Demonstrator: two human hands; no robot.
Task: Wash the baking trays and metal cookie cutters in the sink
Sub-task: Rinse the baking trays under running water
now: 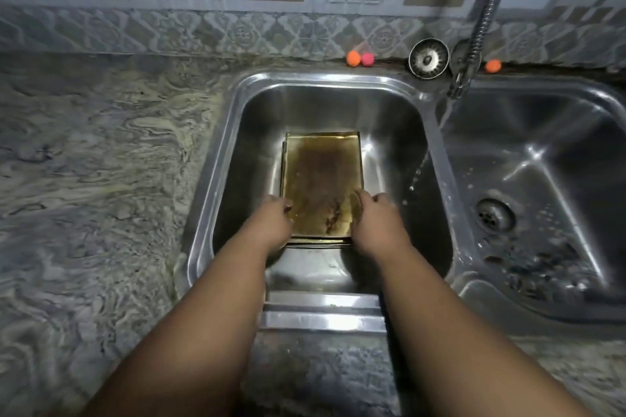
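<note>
A stained baking tray (321,176) is seen lying flat in the left basin (338,105) of the sink, apparently on top of further trays (318,242). Its left rim is gripped by the left hand (276,217) and its right rim by the right hand (374,213), with the fingers curled over the edges. Water (445,113) is being run from the faucet (489,10) at the back edge of the counter (101,145).

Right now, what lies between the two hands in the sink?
In the head view, only the stained baking tray spans the gap: the left hand grips its left edge, the right hand its right edge.
</note>
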